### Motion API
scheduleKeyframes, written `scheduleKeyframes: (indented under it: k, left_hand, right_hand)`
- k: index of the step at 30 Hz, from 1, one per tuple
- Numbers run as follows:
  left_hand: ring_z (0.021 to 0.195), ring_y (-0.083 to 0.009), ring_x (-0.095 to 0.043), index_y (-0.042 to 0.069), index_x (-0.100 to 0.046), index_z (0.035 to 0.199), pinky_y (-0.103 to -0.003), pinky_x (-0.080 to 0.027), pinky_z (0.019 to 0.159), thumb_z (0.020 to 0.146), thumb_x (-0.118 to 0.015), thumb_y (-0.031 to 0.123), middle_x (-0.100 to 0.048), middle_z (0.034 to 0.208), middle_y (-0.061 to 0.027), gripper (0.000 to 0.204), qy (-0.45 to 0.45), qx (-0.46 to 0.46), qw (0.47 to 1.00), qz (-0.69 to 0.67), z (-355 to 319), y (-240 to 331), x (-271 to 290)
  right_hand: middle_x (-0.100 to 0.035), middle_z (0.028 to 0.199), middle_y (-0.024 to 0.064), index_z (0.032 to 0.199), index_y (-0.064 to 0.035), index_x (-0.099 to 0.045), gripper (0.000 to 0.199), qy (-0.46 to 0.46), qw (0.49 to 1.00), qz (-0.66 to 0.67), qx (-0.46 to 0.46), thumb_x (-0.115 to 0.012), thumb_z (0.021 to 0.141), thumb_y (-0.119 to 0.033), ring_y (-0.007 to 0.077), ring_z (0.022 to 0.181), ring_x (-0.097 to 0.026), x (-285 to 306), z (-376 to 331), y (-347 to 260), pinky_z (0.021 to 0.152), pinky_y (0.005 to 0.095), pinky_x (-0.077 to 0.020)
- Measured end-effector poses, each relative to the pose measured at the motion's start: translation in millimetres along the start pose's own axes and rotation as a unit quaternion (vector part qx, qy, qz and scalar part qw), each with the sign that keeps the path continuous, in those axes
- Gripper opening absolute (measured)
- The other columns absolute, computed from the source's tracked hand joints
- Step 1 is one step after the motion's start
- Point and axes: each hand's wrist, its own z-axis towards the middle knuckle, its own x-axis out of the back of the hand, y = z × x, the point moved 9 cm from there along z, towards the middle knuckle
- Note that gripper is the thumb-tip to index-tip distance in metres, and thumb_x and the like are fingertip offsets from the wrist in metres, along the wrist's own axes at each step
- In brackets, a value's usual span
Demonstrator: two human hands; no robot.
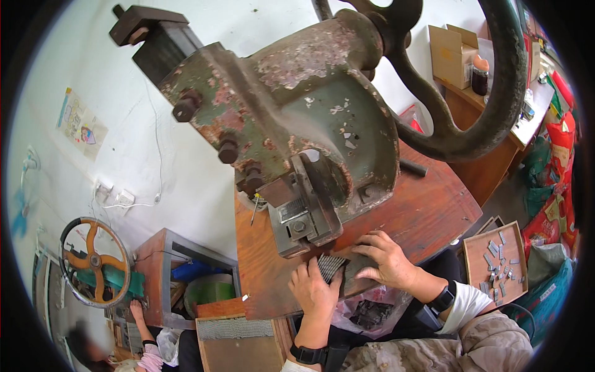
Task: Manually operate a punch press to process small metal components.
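My left hand point(314, 290) is closed round a small bundle of thin grey metal strips point(331, 266) at the front edge of the wooden table point(396, 229). Just right of the bundle is my right hand point(389, 260), its curved fingers and thumb apart with nothing seen between them. Both hands are below the metal die point(297, 217) of a worn green hand press point(273, 105). A dark patch at the table edge lies between the hands; what it is I cannot tell.
The press's heavy handwheel point(446, 139) rises at upper right. A shallow wooden tray point(525, 273) at right holds several small metal pieces. A plastic bag point(396, 307) with dark scraps hangs below. Lower left are a tray of strips point(235, 328) and another person's arm point(139, 313) near a wheel point(93, 260).
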Motion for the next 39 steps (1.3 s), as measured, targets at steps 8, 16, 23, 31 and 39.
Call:
scheduleKeyframes:
  k: [8,16,23,31,39]
  left_hand:
    - [0.083,-0.0314,-0.055,0.002,-0.06,0.101,-0.044,-0.043,0.072,0.07,-0.075,0.032,-0.057,0.084,-0.0138,0.045,0.044,0.019,0.996,-0.078,-4,-23,6]
    - [0.07,-0.0187,-0.039,0.004,-0.057,0.097,-0.031,-0.035,0.065,0.08,-0.055,0.06,-0.047,0.079,-0.0063,0.059,-0.053,0.375,0.329,-0.865,-67,-45,5]
    - [0.074,-0.0199,-0.046,0.001,-0.055,0.102,-0.033,-0.04,0.066,0.081,-0.06,0.05,-0.052,0.085,-0.0088,0.053,-0.175,0.418,0.352,-0.819,-148,-40,-42]
    - [0.089,-0.0226,-0.065,-0.007,-0.051,0.122,-0.034,-0.049,0.079,0.092,-0.053,0.036,-0.067,0.098,-0.0174,0.053,-0.268,0.239,0.917,-0.175,-194,-89,-116]
    - [0.106,-0.0409,-0.052,0.0,-0.059,0.114,-0.045,-0.041,0.094,0.086,-0.061,0.026,-0.058,0.112,-0.0251,0.037,0.105,0.397,0.909,0.077,-251,-327,77]
  right_hand:
    - [-0.06,0.102,0.0135,0.099,-0.0023,-0.063,0.042,0.003,0.997,0.082,-0.003,-0.071,0.075,-0.036,0.0333,0.094,-0.055,-1,-2,0,0.081,0.0416,-0.047]
    - [-0.065,0.088,0.0123,0.089,-0.0013,-0.065,0.025,-0.034,0.993,0.115,-0.018,-0.072,0.076,-0.021,0.0315,0.084,-0.06,-2,-3,0,0.074,0.0391,-0.0489]
    - [-0.064,0.085,0.0124,0.087,-0.0006,-0.065,0.019,-0.026,0.995,0.094,-0.019,-0.071,0.077,-0.015,0.0307,0.081,-0.06,-2,0,7,0.072,0.0385,-0.0491]
    - [-0.064,0.083,0.0128,0.082,0.0,-0.065,0.014,-0.024,0.998,0.064,0.001,-0.071,0.073,-0.009,0.03,0.08,-0.06,-17,7,-4,0.071,0.0384,-0.0494]
    - [-0.061,0.079,0.0145,0.083,0.0026,-0.063,0.012,-0.009,0.993,0.053,-0.106,-0.063,0.071,0.0,0.0297,0.077,-0.059,-11,-9,4,0.072,0.035,-0.0467]
